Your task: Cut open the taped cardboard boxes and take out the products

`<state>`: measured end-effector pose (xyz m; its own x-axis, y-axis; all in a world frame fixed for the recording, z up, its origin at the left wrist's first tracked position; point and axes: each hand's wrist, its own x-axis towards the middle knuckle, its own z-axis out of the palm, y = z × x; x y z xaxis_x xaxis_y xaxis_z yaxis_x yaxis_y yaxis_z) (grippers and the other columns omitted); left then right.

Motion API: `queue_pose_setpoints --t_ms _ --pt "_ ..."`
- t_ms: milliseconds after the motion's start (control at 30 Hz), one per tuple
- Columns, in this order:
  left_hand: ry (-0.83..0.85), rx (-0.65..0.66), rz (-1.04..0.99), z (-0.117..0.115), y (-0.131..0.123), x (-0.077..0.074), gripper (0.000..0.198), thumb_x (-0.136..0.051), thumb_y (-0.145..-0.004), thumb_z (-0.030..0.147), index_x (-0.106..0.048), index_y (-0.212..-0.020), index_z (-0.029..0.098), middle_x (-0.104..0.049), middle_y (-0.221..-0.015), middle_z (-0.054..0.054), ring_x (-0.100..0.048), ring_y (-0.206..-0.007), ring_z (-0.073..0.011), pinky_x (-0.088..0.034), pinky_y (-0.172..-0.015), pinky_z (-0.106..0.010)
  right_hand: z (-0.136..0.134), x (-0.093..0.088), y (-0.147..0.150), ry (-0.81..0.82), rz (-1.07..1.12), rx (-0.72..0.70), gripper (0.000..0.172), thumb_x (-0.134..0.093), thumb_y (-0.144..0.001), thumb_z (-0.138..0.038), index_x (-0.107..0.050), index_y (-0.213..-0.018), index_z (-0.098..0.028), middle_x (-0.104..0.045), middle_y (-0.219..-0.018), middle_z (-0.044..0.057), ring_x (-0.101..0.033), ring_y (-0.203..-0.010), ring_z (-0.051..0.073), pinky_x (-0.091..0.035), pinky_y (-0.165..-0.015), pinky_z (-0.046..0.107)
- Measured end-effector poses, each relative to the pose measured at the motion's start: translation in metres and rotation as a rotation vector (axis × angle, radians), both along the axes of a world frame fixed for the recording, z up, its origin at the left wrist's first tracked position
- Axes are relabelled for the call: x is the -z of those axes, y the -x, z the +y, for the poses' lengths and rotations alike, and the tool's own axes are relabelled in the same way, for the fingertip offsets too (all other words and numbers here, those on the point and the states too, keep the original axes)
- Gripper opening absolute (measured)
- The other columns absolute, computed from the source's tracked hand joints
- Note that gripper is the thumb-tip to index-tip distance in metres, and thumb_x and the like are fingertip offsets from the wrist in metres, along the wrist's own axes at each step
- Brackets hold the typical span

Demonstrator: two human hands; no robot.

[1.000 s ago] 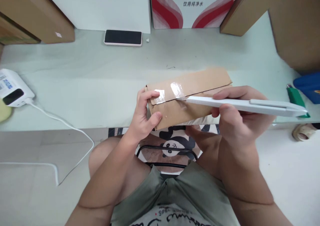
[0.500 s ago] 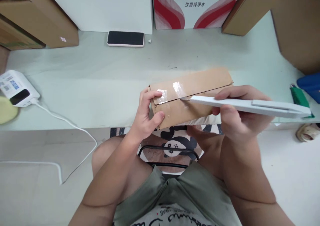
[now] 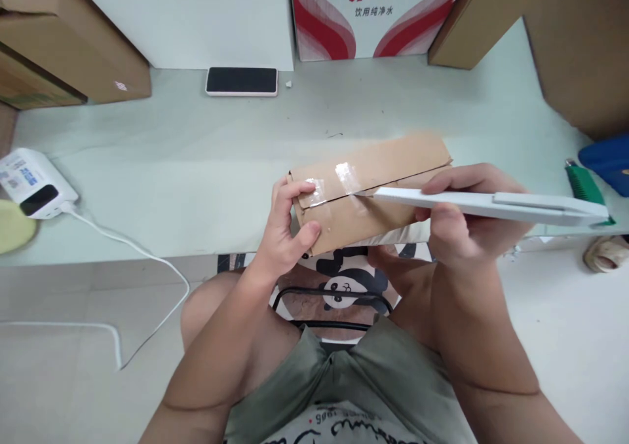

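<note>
My left hand (image 3: 287, 224) grips the left end of a small cardboard box (image 3: 398, 156), thumb on the near flap and a finger on the far one. Two pieces of clear tape (image 3: 348, 178) lie across the seam between the flaps. In my right hand (image 3: 472, 218) is a white utility knife (image 3: 535, 207), its handle pointing right. The blade tip meets the seam at the second piece of tape. My right fingers hide part of the box's right end.
A phone (image 3: 242, 82) lies near the back, before a white panel and a red-and-white carton (image 3: 373, 35). A white device (image 3: 37, 182) with a cable sits at the left. Cardboard boxes (image 3: 103, 44) stand at both sides; a green comb-like object (image 3: 584, 183) lies at the right.
The view has shifted slightly. Both hands, the box and the knife keep nearly the same places relative to each other, with the blade still at the taped seam.
</note>
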<state>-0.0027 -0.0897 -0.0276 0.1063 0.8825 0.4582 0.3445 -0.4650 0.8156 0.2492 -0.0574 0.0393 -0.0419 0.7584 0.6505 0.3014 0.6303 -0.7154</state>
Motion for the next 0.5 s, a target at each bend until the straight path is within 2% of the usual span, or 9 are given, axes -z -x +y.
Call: queue_pose_setpoints --t_ms 67,167,267,367,433,500 --pt "0.008 -0.003 0.004 -0.001 0.000 -0.002 0.046 -0.054 -0.099 0.062 -0.050 -0.136 0.036 -0.050 -0.125 -0.007 -0.055 -0.121 -0.0271 -0.052 -0.106 -0.047 0.002 -0.001 0.005 -0.093 0.005 0.013 0.018 -0.071 -0.089 -0.041 -0.075 -0.086 -0.023 -0.067 -0.067 -0.001 -0.056 -0.049 0.012 -0.037 -0.040 0.026" --pt "0.028 -0.002 -0.007 -0.002 0.000 -0.004 0.047 -0.053 -0.098 0.064 -0.048 -0.136 0.035 -0.050 -0.128 -0.007 -0.055 -0.123 -0.0279 -0.053 -0.107 -0.048 0.007 0.002 0.010 -0.158 0.072 0.138 0.020 -0.070 -0.089 -0.042 -0.072 -0.082 -0.024 -0.063 -0.064 -0.001 -0.054 -0.048 0.012 -0.034 -0.039 0.026" --pt "0.054 -0.003 -0.012 -0.004 0.000 -0.002 0.050 -0.053 -0.098 0.065 -0.047 -0.137 0.035 -0.049 -0.130 -0.008 -0.055 -0.126 -0.0291 -0.053 -0.107 -0.049 0.014 0.003 0.012 -0.281 0.224 0.256 0.027 -0.069 -0.088 -0.046 -0.065 -0.074 -0.024 -0.051 -0.059 -0.003 -0.042 -0.042 0.009 -0.029 -0.037 0.026" --pt "0.051 -0.010 -0.034 -0.004 0.000 0.005 0.053 -0.054 -0.097 0.066 -0.044 -0.140 0.037 -0.049 -0.135 -0.009 -0.056 -0.127 -0.0288 -0.054 -0.107 -0.048 0.020 -0.002 0.007 -0.319 0.325 0.217 0.028 -0.057 -0.096 -0.046 -0.060 -0.077 -0.025 -0.037 -0.061 -0.004 -0.033 -0.040 0.006 -0.028 -0.036 0.022" --pt "0.042 -0.006 -0.085 -0.002 0.001 0.009 0.060 -0.054 -0.095 0.070 -0.039 -0.145 0.040 -0.049 -0.139 -0.009 -0.059 -0.122 -0.0270 -0.056 -0.102 -0.044 0.023 -0.005 -0.002 -0.282 0.348 0.227 0.030 -0.043 -0.104 -0.043 -0.061 -0.086 -0.027 -0.036 -0.069 -0.003 -0.040 -0.044 0.005 -0.032 -0.039 0.020" --pt "0.033 -0.015 -0.148 -0.001 0.001 0.013 0.065 -0.052 -0.093 0.075 -0.034 -0.147 0.043 -0.049 -0.143 -0.009 -0.062 -0.121 -0.0258 -0.058 -0.098 -0.042 0.029 -0.003 -0.017 -0.236 0.348 0.314 0.027 -0.039 -0.108 -0.040 -0.061 -0.097 -0.029 -0.043 -0.082 -0.001 -0.052 -0.054 0.006 -0.039 -0.045 0.020"
